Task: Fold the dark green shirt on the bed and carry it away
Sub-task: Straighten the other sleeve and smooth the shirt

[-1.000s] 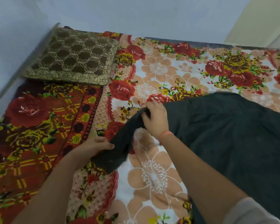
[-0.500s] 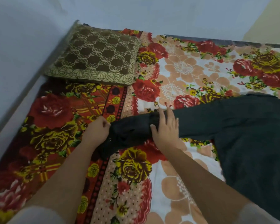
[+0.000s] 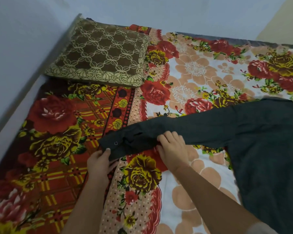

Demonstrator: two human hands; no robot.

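The dark green shirt (image 3: 269,149) lies spread on the bed (image 3: 201,73), body off to the right, and one long sleeve (image 3: 201,125) is drawn out flat to the left across the floral blanket (image 3: 54,115). The left hand (image 3: 99,162) has the cuff (image 3: 115,144) by its near corner, thumb on top and fingers tucked under, a plain pinch. The right hand (image 3: 173,146) sits partway along the sleeve, fingers curled down onto the cloth and thumb at the near edge, gripping it there. This looks like the sleeve being straightened before it folds in over the body, so the task is in its early part. To do it well, the two hands should hold light tension between them so the rumple beside the cuff's small snap (image 3: 115,143) pulls flat. Then both should lift together and swing the sleeve right in one arc, laying it square across the shirt body rather than on a slant. Lifting the cuff alone would probably let the middle sag and bunch. The brown patterned pillow (image 3: 101,53) sits well apart at the top left, out of the way.
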